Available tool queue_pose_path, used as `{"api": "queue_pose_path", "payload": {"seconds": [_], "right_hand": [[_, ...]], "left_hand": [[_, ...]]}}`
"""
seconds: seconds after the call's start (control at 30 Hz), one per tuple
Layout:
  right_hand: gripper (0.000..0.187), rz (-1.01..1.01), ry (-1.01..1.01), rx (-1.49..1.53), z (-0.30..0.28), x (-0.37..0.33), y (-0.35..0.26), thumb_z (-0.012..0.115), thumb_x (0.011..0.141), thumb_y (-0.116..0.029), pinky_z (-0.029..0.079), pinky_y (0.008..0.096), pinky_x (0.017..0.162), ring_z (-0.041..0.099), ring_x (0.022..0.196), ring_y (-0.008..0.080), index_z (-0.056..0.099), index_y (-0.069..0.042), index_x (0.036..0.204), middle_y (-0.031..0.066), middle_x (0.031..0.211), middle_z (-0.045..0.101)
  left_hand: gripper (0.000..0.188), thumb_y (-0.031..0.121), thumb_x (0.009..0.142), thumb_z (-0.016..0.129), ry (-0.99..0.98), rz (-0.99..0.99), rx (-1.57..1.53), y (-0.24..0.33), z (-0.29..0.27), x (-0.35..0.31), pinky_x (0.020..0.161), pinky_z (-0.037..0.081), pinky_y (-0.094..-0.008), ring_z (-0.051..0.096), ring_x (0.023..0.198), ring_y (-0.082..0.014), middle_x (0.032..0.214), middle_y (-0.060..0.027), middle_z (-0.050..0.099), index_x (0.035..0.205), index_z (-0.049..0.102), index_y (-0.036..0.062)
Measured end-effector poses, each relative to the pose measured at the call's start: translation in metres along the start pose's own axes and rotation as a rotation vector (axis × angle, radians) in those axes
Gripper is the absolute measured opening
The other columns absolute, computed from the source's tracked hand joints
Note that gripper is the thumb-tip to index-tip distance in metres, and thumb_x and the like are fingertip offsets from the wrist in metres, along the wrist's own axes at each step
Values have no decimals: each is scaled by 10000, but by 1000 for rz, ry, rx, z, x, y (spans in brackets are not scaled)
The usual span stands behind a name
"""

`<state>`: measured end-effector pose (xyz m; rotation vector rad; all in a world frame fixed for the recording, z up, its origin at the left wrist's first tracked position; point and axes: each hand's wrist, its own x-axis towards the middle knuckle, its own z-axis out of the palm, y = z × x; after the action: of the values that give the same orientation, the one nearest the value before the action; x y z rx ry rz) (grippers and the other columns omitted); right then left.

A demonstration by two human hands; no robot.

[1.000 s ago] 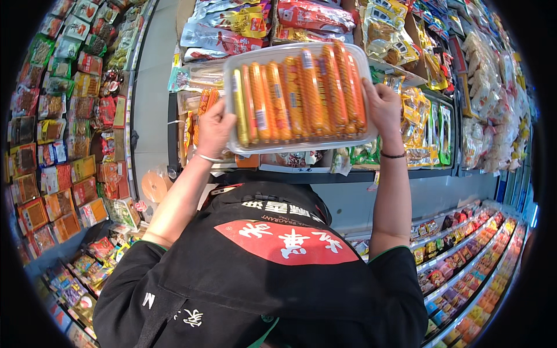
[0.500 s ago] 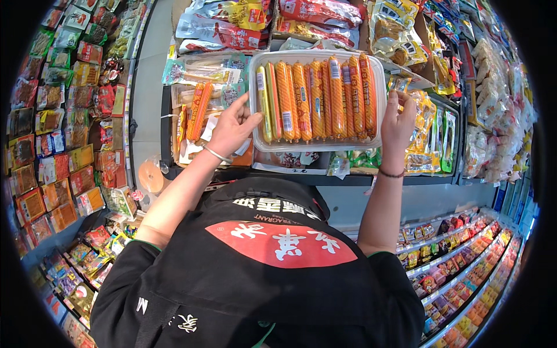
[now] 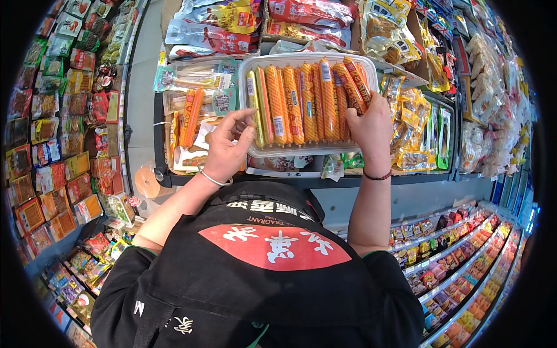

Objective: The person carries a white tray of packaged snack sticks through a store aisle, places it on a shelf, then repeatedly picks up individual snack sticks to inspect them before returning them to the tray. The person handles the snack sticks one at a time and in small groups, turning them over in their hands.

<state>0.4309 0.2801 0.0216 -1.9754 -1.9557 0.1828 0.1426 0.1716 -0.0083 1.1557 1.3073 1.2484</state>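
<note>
A clear plastic tub (image 3: 301, 152) holds an upright row of sausages (image 3: 307, 104) in orange wrappers, with a yellow-green one (image 3: 255, 107) at its left end. My right hand (image 3: 372, 124) reaches over the tub's right side and is closed round a sausage (image 3: 353, 87) that leans to the left; its lower end is hidden by the hand. At the left rim is my left hand (image 3: 229, 142), its fingers bent, with a gap between them and the thumb. Its fingertips overlap the rim beside the yellow-green sausage.
Left of the tub lie loose orange sausages (image 3: 191, 119) and clear packs (image 3: 200, 75). Boxes of red snack bags (image 3: 310, 11) stand behind, yellow packets (image 3: 409, 127) to the right. A hanging rack of packets (image 3: 81, 127) rises at far left; tiered shelves (image 3: 452, 261) fill the lower right.
My right hand has moved left from the tub's right rim onto the sausages, and one now leans. My left hand has loosened from the left rim. The whole view has shifted slightly.
</note>
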Motion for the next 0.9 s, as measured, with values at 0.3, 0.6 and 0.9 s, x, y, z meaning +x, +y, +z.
{"api": "queue_pose_path", "payload": {"seconds": [0.3,0.6,0.9], "right_hand": [[436,49,-85,592,-45,-28,-51,684,823,-65,536,293,761,664,870,137,550,63,1217,132,981,696],[532,193,-726,1494,-39,-70,-125,718,903,-108,555,295,822,656,989,129,462,55,1340,142,1095,671],[483,304,-1047,1575,-34,-83,-128,682,933,-169,412,193,505,561,625,64,461,20,1318,102,937,686]], "left_hand": [[357,138,1028,571,-254,-235,-198,42,6,-1,847,501,-253,602,970,-77,1164,-31,601,1366,550,25],[469,218,1046,565,-186,-298,-548,81,0,10,875,523,-281,601,1086,-104,1236,-84,627,1450,458,4],[542,240,1061,522,-207,-190,-662,85,-38,4,995,499,-382,616,1160,-200,1297,-126,613,1532,337,43]]}}
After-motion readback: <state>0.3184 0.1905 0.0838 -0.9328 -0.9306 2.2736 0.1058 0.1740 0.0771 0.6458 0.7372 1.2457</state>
